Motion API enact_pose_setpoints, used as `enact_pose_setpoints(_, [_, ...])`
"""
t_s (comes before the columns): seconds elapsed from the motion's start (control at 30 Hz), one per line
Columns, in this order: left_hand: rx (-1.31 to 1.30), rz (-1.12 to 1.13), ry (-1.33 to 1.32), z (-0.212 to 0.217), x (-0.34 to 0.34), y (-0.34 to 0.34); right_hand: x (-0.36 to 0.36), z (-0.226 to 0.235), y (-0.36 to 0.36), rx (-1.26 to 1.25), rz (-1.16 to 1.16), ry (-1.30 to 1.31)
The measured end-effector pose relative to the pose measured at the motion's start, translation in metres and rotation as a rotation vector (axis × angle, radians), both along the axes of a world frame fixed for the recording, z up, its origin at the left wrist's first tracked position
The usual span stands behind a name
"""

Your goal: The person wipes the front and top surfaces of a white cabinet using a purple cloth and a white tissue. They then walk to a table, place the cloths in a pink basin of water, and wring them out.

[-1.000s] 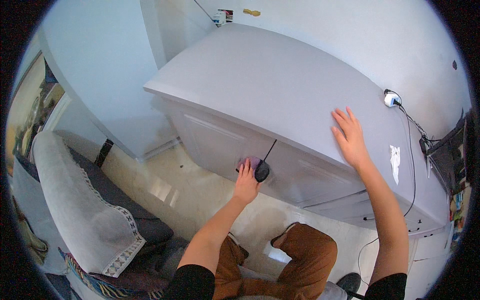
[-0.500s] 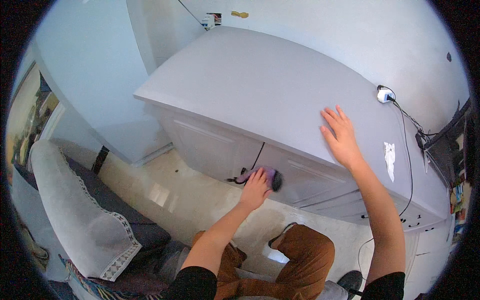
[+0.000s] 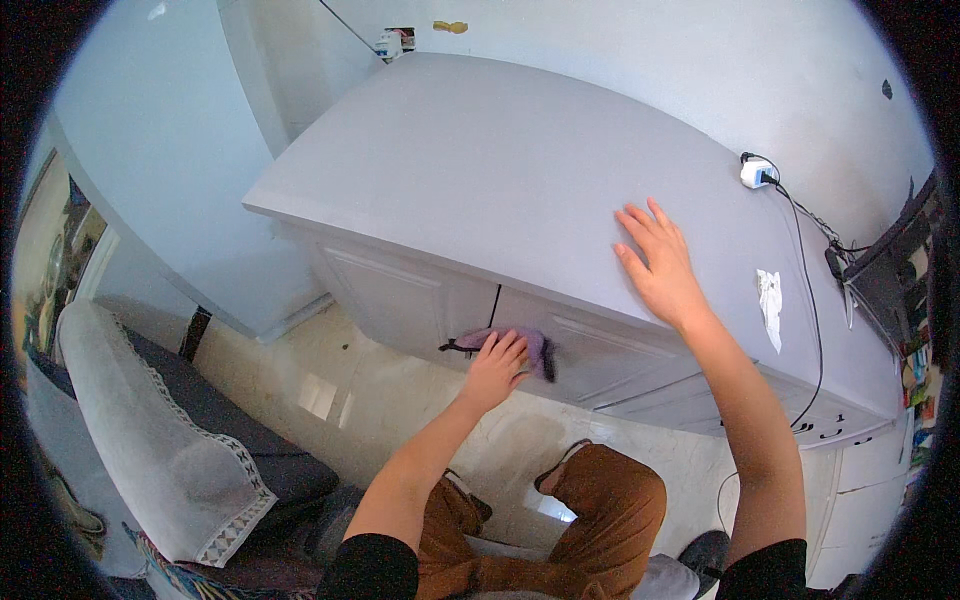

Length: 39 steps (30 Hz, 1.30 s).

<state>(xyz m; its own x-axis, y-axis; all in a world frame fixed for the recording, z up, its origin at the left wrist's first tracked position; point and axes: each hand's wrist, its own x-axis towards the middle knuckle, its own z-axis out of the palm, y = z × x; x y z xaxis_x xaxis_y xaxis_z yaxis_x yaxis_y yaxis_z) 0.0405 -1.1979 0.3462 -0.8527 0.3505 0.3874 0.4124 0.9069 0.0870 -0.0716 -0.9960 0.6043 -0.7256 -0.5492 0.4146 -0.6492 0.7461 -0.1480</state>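
My left hand (image 3: 490,378) presses a purple cloth (image 3: 541,352) with dark edges against the front of a grey cabinet (image 3: 480,160). The cloth covers the door front near the dark gap between two doors, by a black handle (image 3: 452,346). Part of it is hidden under my fingers. Flat on the cabinet top rests my right hand (image 3: 657,268), fingers stretched out and nothing in them. A crumpled white tissue (image 3: 769,310) lies on the top, to the right of that forearm.
A white plug adapter (image 3: 757,174) with black cables stands at the wall side of the top. A dark screen (image 3: 895,255) is at the far right. At left is an armchair with a pale cover (image 3: 150,430). Drawers with black handles (image 3: 832,434) are at lower right.
The cloth's dark bunched end looks flatter against the door now. The view has shifted slightly. My right hand stays on the cabinet top.
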Motion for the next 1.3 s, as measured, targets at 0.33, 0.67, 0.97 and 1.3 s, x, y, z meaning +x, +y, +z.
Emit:
enact_pose_setpoints(0.33, [0.160, -0.001, -0.012, 0.068, -0.016, 0.057, -0.001, -0.006, 0.005, 0.013, -0.020, -0.010])
enact_pose_setpoints(0.67, [0.185, -0.503, 0.086, 0.061, -0.046, 0.117, -0.004, -0.002, 0.005, 0.036, -0.020, 0.004])
enact_pose_setpoints(0.97, [-0.213, -0.157, -0.152, 0.034, -0.015, -0.040, 0.001, -0.004, 0.007, 0.000, -0.052, -0.018])
enact_pose_setpoints(1.3, [0.178, -0.214, 0.220, 0.039, -0.021, 0.047, 0.002, 0.000, 0.000, -0.041, -0.015, -0.071])
